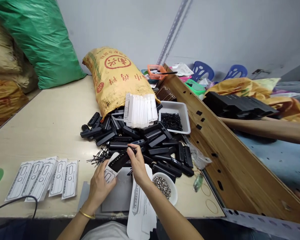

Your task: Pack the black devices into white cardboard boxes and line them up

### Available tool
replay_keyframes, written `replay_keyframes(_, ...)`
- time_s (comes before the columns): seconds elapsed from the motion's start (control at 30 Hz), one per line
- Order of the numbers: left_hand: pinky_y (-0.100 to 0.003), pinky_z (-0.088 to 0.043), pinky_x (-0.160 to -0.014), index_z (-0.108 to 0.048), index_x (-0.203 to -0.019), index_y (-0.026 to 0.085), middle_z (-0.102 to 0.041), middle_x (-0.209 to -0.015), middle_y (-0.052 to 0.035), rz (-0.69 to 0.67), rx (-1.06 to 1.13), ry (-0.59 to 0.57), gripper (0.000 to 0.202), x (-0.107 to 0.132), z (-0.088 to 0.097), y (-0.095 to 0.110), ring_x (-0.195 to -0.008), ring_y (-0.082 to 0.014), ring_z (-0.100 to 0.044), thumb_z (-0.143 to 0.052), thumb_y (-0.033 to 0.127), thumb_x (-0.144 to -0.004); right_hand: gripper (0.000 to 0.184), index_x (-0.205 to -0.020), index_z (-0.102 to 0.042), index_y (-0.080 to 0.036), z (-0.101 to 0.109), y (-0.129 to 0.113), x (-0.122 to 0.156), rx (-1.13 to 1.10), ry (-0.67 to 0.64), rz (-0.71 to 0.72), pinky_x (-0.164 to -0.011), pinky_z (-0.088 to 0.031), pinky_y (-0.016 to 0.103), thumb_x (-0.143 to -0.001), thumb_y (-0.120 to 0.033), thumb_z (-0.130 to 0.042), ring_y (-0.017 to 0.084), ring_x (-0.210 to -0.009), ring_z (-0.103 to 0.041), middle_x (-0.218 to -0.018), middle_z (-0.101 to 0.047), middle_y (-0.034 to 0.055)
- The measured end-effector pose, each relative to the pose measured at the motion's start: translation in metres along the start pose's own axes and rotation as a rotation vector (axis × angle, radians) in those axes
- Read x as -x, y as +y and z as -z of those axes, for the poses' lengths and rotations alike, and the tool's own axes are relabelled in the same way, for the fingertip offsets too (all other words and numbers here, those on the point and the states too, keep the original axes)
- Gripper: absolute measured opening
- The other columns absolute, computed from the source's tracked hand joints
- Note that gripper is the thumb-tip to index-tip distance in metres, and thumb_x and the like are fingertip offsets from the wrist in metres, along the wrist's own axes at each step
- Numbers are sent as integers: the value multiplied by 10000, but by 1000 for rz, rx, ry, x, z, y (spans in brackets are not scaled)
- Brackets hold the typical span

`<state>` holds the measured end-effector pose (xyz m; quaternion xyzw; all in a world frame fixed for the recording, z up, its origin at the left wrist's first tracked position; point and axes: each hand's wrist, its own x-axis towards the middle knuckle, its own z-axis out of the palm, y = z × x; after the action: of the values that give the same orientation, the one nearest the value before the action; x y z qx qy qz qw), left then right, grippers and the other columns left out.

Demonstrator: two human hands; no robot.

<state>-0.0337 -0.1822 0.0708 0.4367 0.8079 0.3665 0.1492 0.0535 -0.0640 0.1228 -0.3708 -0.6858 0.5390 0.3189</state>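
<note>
Over the front of the table my left hand grips a white printed card. My right hand pinches the upper end of a long black plastic piece that has a row of small marks along it. Its lower part lies against the card; whether it sits inside or on top, I cannot tell. Behind both hands spreads a heap of similar black plastic pieces. Beneath them is a grey flat plate, with a long white printed sheet beside it, under my right forearm.
Several printed cards lie at left, and a card stack tops the heap. A yellow sack stands behind. At right are a white tray of black pins, a bowl of metal parts, a wooden board and another person's arm.
</note>
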Motion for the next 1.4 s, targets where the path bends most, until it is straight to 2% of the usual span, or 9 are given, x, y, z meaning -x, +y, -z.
replay_keyframes(0.23,-432,-413,-965,-331,-1319,197,-507,-1261,-122,90,157,78,621,-1,9,-7,-1171,-254,-484,-563,318,-757,258,-1098,-540,-215,31,34,-9,590,-448,305,-718,-441,285,-911,-205,-361,172,-866,-559,-942,-610,47)
replay_keyframes(0.33,-419,-357,-1022,-281,-1348,206,-448,-1329,-120,98,266,115,663,-4,10,-1,-1240,-245,-420,-567,329,-762,167,-877,-614,-165,37,53,-4,1021,-607,436,-722,-422,329,-808,-81,-487,224,-853,-548,-841,-635,91)
replay_keyframes(0.43,-390,-342,-1039,-262,-1356,204,-421,-1358,-115,50,345,97,683,-6,1,13,-1259,-235,-400,-574,309,-758,152,-690,-601,-157,24,66,2,1065,-673,479,-733,-414,352,-758,-45,-524,243,-840,-550,-781,-642,121)
replay_keyframes(0.57,-395,-320,-1058,-231,-1366,204,-390,-1377,-114,-16,354,86,677,-6,-20,24,-1280,-229,-374,-550,274,-773,125,-692,-580,-157,19,72,-8,1011,-606,458,-666,-433,306,-725,-42,-542,206,-745,-578,-722,-637,81)
replay_keyframes(0.7,-431,-289,-1074,-183,-1382,209,-340,-1406,-122,-21,325,80,682,-5,-29,22,-1316,-233,-314,-529,264,-797,194,-941,-542,-159,40,60,-26,895,-385,372,-584,-456,245,-818,-73,-420,145,-653,-589,-746,-623,38)
replay_keyframes(0.87,-436,-284,-1077,-176,-1387,225,-341,-1409,-120,-16,352,77,692,-5,-31,26,-1323,-237,-299,-539,245,-798,141,-973,-518,-198,50,18,-9,124,75,189,-595,-491,270,-886,-280,-445,137,-645,-595,-826,-618,40)
replay_keyframes(1.03,-446,-277,-1074,-228,-1359,231,-361,-1381,-108,-40,401,103,650,-4,-32,25,-1307,-230,-323,-540,209,-789,118,-837,-645,-222,42,1,10,193,-154,263,-758,-474,330,-825,-291,-550,192,-839,-571,-865,-597,56)
replay_keyframes(1.2,-432,-299,-1057,-443,-1155,230,-459,-1299,-99,-179,482,-30,431,-5,-27,23,-1263,-223,-384,-547,123,-750,272,-1051,-528,-204,12,27,4,26,45,146,-680,-492,310,-804,-310,-569,183,-819,-573,-933,-570,56)
replay_keyframes(1.4,-418,-331,-1037,-77,-1372,229,-281,-1436,-188,-46,724,-117,674,-7,-22,23,-1272,-207,-387,-493,232,-841,114,-845,-601,-207,-17,40,24,113,31,448,-793,-459,368,-849,-258,-500,212,-912,-563,-936,-615,64)
